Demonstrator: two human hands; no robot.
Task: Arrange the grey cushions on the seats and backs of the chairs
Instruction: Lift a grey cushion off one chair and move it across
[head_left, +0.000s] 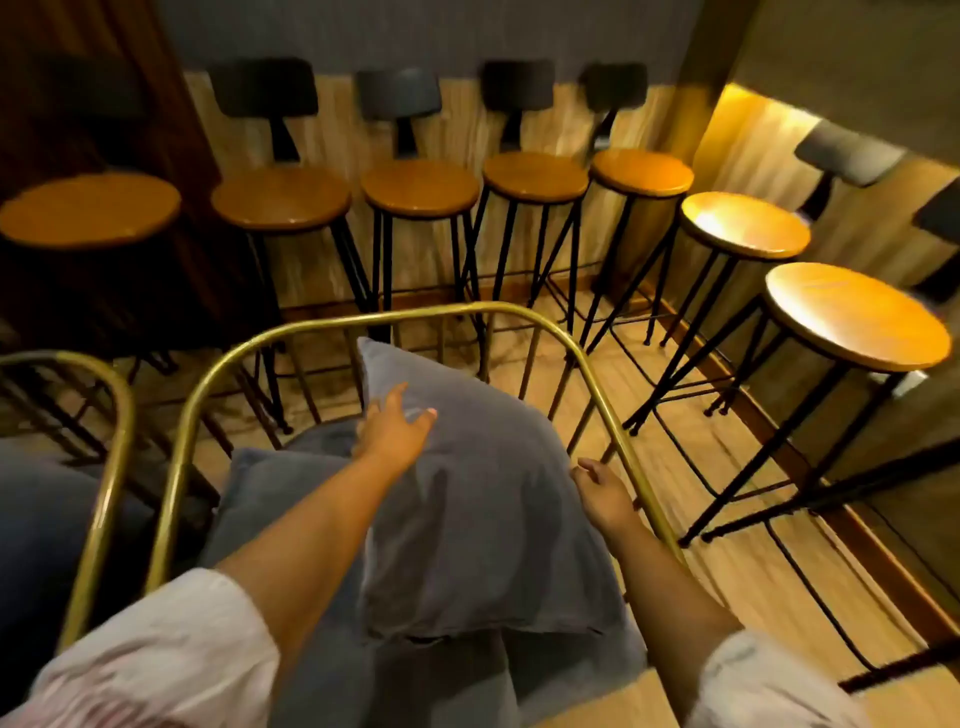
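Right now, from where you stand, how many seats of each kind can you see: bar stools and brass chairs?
Bar stools with round wooden seats: 7
Brass-framed chairs: 2
Total: 9

Pretty dim room overall, everything has a warm yellow-orange cast. The main light is a glowing strip (748, 111) upper right, and it throws strong glare on the two nearest stool seats (744, 223). The left side falls into deep shadow around the curtain (78, 104). Whole frame is soft and smeary, the sleeves (156, 654) at the bottom especially. Wide-angle bend shows at the edges, with the stool legs (753, 441) splaying outward.
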